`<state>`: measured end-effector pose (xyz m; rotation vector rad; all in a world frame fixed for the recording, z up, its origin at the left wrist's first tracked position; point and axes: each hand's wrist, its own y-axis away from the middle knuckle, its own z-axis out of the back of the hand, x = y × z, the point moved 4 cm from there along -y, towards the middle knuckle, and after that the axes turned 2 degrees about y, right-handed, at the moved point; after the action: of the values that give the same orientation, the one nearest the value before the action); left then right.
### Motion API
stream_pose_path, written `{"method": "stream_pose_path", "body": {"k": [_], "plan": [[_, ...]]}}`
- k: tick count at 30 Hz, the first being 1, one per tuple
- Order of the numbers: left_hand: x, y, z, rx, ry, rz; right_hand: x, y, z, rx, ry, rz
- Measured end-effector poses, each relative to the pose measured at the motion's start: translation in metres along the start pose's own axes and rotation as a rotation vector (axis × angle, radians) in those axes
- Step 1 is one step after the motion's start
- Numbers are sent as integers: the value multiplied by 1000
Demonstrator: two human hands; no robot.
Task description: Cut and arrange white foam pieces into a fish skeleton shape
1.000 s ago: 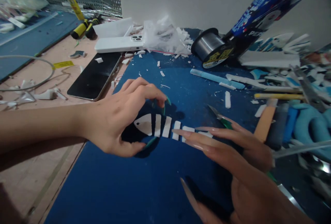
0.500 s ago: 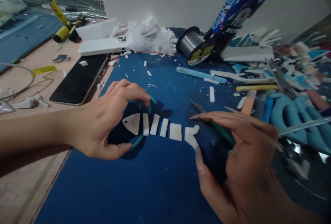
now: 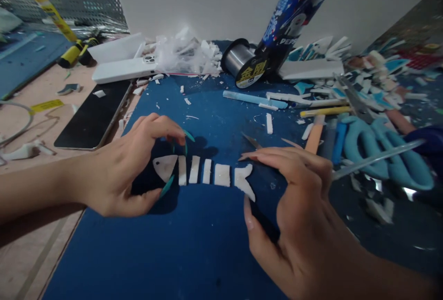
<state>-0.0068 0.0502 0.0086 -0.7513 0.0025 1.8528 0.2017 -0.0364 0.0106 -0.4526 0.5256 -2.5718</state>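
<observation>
White flat pieces lie in a row on a blue mat, forming a fish. They are a pointed head piece with a small dark hole, several narrow strips, a squarish piece and a forked tail piece. My left hand arches over the head end, thumb and fingers apart; its green thumbnail meets the head's lower edge. Around the tail, my right hand is spread, thumb tip at the lower fork. A pointed metal blade shows just beyond its fingertips; the rest is hidden beneath the hand.
Light-blue scissors, a yellow stick and foam scraps lie to the right. At the back stand a wire spool and a Pepsi bottle, beside a plastic bag. A dark phone lies left.
The whole scene has shifted left in view as the camera turned. My right hand sits slightly closer around the tail, and the green handle seen under it before is now covered.
</observation>
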Motion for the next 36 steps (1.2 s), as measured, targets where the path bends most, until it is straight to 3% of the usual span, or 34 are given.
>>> {"method": "stream_pose_path", "body": {"k": [24,36], "plan": [[4,4,-1,9,-101,-56,5,3,3,-51,35,33],[0,2,-3,12,-160,-108,5,-2,-3,84,19,-40]]}}
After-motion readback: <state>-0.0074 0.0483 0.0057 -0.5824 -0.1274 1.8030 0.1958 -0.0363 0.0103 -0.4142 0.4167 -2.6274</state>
